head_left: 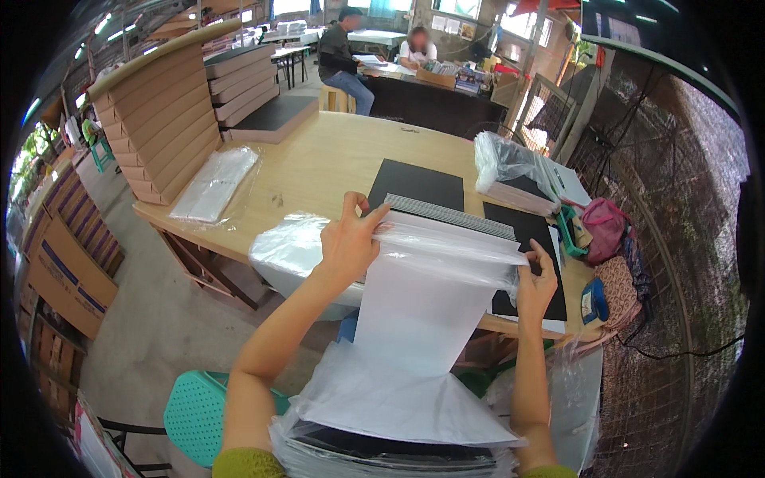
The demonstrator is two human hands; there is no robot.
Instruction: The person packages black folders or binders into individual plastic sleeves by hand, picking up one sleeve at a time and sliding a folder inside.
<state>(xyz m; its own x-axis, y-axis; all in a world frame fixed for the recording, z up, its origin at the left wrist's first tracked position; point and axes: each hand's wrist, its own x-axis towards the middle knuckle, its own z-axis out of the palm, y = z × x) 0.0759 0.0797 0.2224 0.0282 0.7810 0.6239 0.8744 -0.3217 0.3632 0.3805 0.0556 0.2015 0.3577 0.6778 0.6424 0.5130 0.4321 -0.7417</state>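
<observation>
A stack of thin boards [450, 215] with layered grey edges lies at the near side of the table. Clear plastic film [446, 253], apparently a bag's mouth, is bunched across its near edge. At the left corner my left hand [351, 239] pinches the film, its fingertips against the stack. My right hand [539, 285] grips the film at the right corner with thumb and curled fingers. A white sheet [422, 315] slopes from under the film toward me. Below it, more plastic-wrapped packs [382, 458] with black faces are piled close to my body.
Folded clear bags [291, 247] lie left of my left hand. Black boards [418, 185] rest beyond the stack. Tall brown cartons [163, 119] stand far left; a bagged stack [514, 171], a green basket [570, 227] and a pink bag [603, 229] sit right. A teal stool [195, 414] stands lower left.
</observation>
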